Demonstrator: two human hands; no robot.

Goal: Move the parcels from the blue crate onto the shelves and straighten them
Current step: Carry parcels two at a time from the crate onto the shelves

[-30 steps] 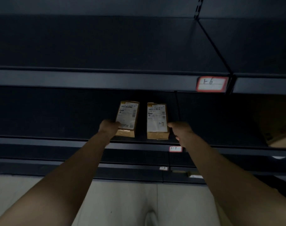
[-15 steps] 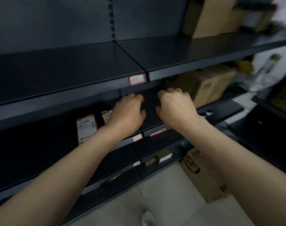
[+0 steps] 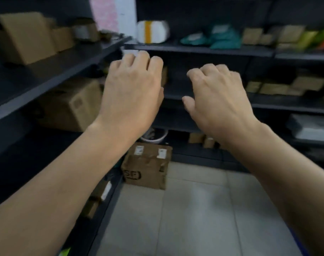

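Your 2 hands, left hand (image 3: 133,93) and right hand (image 3: 217,100), hang side by side, apart, loosely curled and holding nothing. No blue crate shows, except perhaps a blue sliver at 4 o'clock, nearer your right hand. Parcels sit on the shelves (image 3: 203,48) at 12 o'clock.

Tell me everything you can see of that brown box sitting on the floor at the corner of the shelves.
The brown box looks like plain cardboard, creased and dented along its top and front. It is closed, with tape across the top and two small white labels there. Its front face carries a dark printed logo at the lower left. It rests on the pale tiled floor in the corner where the two dark shelf units meet, turned slightly askew to them. Neither hand touches it; the left forearm hides its upper left edge.
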